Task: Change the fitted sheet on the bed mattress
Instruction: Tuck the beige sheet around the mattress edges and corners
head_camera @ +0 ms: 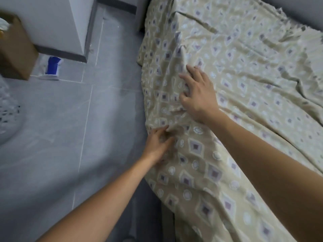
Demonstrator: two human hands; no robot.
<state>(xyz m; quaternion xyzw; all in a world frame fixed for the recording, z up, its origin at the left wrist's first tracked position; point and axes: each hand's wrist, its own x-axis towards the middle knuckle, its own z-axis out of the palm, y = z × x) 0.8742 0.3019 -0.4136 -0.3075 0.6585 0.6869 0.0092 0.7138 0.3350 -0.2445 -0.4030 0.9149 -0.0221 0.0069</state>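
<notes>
A beige fitted sheet [244, 70] printed with purple diamonds and pale circles covers the bed and hangs over its left side. It lies wrinkled, with long folds across the top. My right hand [199, 95] rests on the sheet near the left edge, fingers spread and bent into the cloth. Lower down, my left hand [160, 143] is at the bed's side, its fingers pinching a bunched fold of the sheet at the edge. The mattress itself is hidden under the cloth.
Grey tiled floor [70, 137] runs along the bed's left side. A brown cardboard box [15, 49] and a blue and white object [52, 67] sit by a white wall corner [70, 23] at the upper left. A white perforated basket [7, 110] shows at the left edge.
</notes>
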